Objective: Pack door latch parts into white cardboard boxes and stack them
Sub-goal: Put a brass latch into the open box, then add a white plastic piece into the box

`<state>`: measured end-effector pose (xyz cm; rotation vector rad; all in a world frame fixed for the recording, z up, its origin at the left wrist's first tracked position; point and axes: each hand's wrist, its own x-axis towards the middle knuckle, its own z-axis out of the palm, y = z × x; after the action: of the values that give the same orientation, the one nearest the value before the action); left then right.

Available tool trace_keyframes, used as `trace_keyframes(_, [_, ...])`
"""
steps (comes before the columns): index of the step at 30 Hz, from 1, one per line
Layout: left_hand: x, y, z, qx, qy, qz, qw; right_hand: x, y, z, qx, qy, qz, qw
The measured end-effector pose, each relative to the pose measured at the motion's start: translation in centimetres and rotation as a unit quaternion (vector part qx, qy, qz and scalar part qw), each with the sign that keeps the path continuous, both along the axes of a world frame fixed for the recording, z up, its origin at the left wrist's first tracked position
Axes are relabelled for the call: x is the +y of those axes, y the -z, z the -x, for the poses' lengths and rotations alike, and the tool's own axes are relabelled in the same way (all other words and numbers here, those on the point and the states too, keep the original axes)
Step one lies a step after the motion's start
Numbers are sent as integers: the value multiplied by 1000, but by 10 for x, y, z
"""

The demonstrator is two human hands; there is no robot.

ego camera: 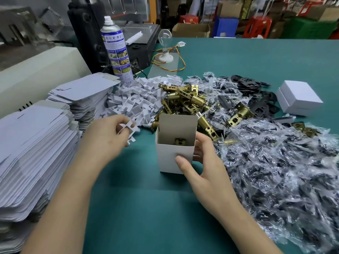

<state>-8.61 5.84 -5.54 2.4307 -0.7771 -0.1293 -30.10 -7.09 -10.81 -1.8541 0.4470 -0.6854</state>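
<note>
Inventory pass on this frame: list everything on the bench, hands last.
open box: one, white, centre
latch part: one, brass, inside open box
loose latches: pile, brass, behind open box
inserts: pile, white, left of loose latches
box blanks: two stacks, white, left
bagged parts: heap, clear bags, right
plates: several, black, far right
closed box: at least one, white, far right
spray can: one, blue-white, behind box blanks
light bulb: one, clear, far centre
table: one, green, underneath
left hand: pinches a white insert
right hand: holds open box
</note>
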Motion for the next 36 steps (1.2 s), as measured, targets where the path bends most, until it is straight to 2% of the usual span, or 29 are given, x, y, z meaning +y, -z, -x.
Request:
trace_keyframes(2, [4,-1,-4,23,-7,-24,999,0,-1,0,-1,-1,-4,1000])
trace_keyframes(3, [6,-2,-4,42,-9,-7,999,-1,0,0,-1,-3,-6,1000])
trace_keyframes(8, [10,-12,10,49,9,192,980,-1,1,2,6,-9,-8,1000])
trace_keyframes(11, [9,-22,28,45,13,297,954,-1,1,3,4,-6,-11,1000])
trace_keyframes(13, [6,-31,42,63,46,367,927,-1,0,3,5,-4,-11,1000])
trace_keyframes(15, [3,-38,56,60,90,398,911,-2,0,3,6,-7,-13,1000])
trace_keyframes(18, [-2,-41,73,-12,125,363,923,-1,1,3,5,-8,-12,1000])
trace_keyframes(23, [-11,-33,92,-107,122,318,934,-1,-1,4,-3,-7,-10,1000])
trace_keyframes(26, [-11,-26,96,-223,107,241,939,0,-2,4,-5,-9,-10,1000])
trace_keyframes(29, [-10,-21,94,-295,107,185,931,0,-2,4,-8,-10,-6,1000])
trace_keyframes(32, [-9,-19,91,-319,121,164,925,0,-1,3,-7,-14,-4,1000])
trace_keyframes(36, [-8,-20,88,-277,143,163,936,-1,0,3,-3,-10,2,1000])
